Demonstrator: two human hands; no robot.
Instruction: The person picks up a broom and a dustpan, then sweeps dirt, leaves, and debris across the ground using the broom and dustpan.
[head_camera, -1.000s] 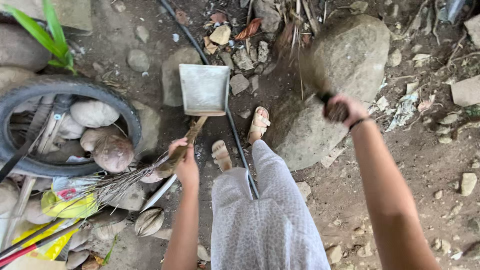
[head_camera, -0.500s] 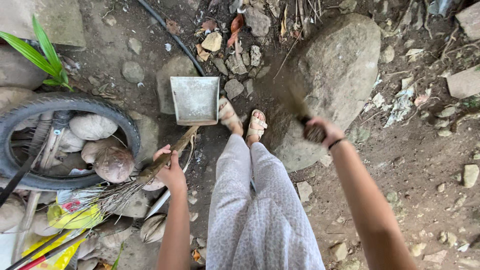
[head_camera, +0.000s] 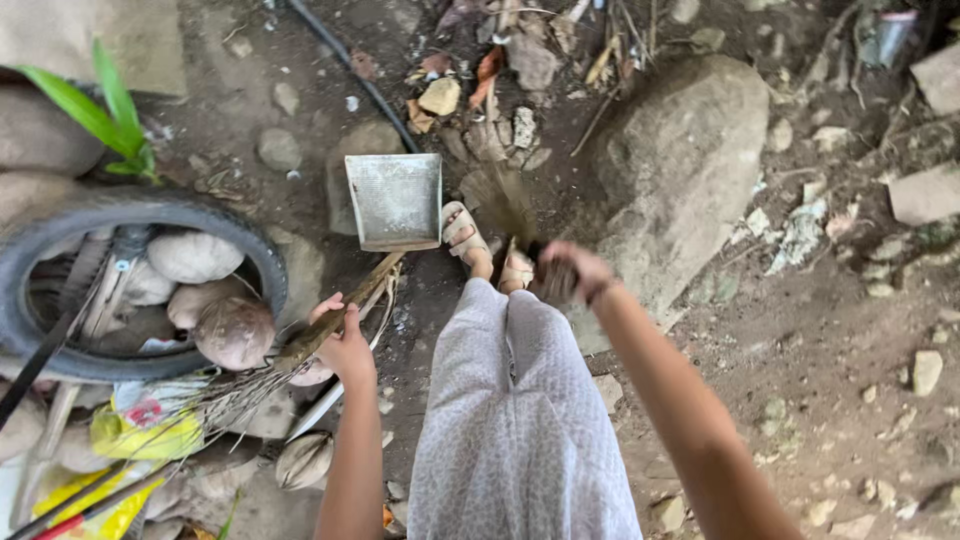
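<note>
My left hand (head_camera: 345, 345) grips the wooden handle (head_camera: 345, 300) of a grey metal dustpan (head_camera: 395, 200) that rests on the dirt in front of my feet. My right hand (head_camera: 570, 275) is closed around a short hand broom (head_camera: 510, 210), whose brown bristles are motion-blurred just right of the dustpan, above my sandalled feet (head_camera: 485, 250). Dry leaves and small stones (head_camera: 480, 90) lie on the ground beyond the dustpan. My legs in light patterned trousers (head_camera: 520, 420) fill the lower middle.
A large boulder (head_camera: 680, 170) stands right of my feet. An old tyre (head_camera: 110, 280) holding coconut husks lies at left, with yellow wrappers (head_camera: 140, 440), sticks and a green plant (head_camera: 105, 115) near it. A black hose (head_camera: 355, 75) crosses the dirt. Loose stones scatter at right.
My right hand swung the broom from the boulder leftward toward the dustpan. My feet stepped closer to the dustpan. My left hand kept its grip on the handle.
</note>
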